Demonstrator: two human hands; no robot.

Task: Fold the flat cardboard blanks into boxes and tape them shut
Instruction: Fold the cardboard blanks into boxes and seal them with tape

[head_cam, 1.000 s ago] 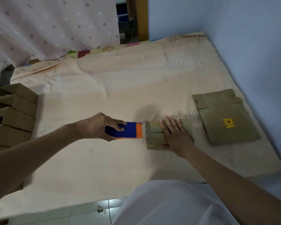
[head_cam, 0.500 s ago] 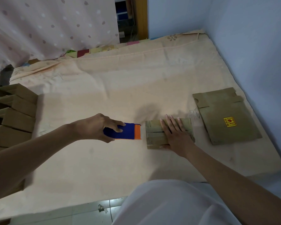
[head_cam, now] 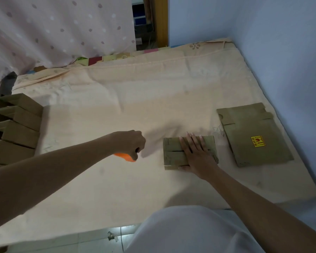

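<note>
pale blue painted wall (head_cam: 263,42) upper right, pink dotted fabric curtain (head_cam: 53,30) upper left, peach cloth-covered mattress (head_cam: 135,99) mid-frame, glossy tiled floor (head_cam: 91,241) below.

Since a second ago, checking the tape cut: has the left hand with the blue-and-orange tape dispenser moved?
Yes. The left hand has drawn leftward with the dispenser, widening the gap to the small brown cardboard box.

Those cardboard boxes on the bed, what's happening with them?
A person is making boxes. The right hand presses flat on a folded box, while the left hand grips an orange tape dispenser just left of it, apart from the box. Flat blanks lie to the right; finished boxes are lined up at the left edge.
</note>
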